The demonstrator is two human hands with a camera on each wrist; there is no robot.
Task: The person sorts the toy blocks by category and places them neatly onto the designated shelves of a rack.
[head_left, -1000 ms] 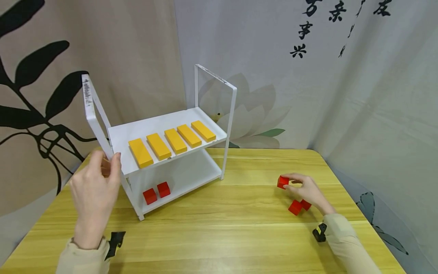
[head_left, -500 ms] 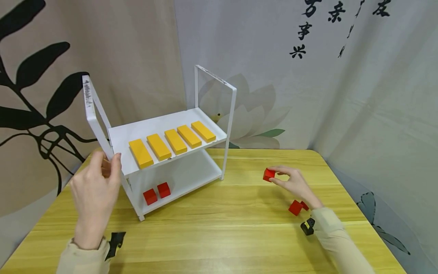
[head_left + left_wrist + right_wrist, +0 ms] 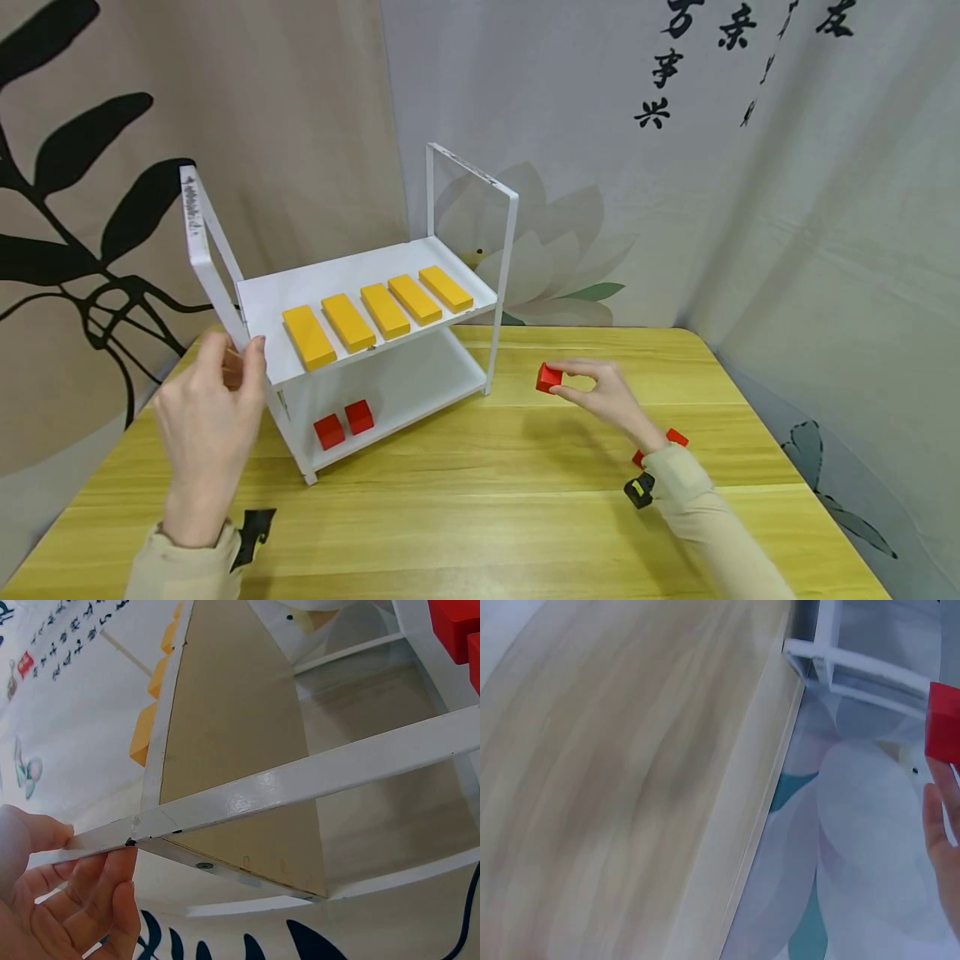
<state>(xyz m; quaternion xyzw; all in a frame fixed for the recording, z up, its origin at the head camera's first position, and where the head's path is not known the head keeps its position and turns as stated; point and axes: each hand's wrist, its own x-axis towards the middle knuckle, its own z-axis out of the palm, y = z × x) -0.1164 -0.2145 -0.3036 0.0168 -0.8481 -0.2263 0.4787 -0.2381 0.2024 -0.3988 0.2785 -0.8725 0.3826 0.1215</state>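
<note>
Above the table, my right hand (image 3: pixel 600 396) pinches a red cube (image 3: pixel 550 377) between thumb and fingers, to the right of a white two-tier rack (image 3: pixel 390 392). In the right wrist view the same red cube (image 3: pixel 943 724) shows at the right edge. My left hand (image 3: pixel 210 412) grips the rack's left front post; the left wrist view shows thumb and fingers pinching that white bar (image 3: pixel 247 799). Two red cubes (image 3: pixel 344 423) sit on the lower shelf. A row of several yellow blocks (image 3: pixel 385 309) lies across the upper shelf.
Two more red cubes (image 3: pixel 677 437) lie on the wooden table (image 3: pixel 465 517), partly hidden behind my right wrist and sleeve. Printed curtains (image 3: pixel 585 167) hang behind and to the right of the table. The rack's right handle (image 3: pixel 506 250) rises above the upper shelf.
My right hand has carried the red cube leftward and slightly up, from near the loose cubes toward the rack. My left hand stays on the post.
</note>
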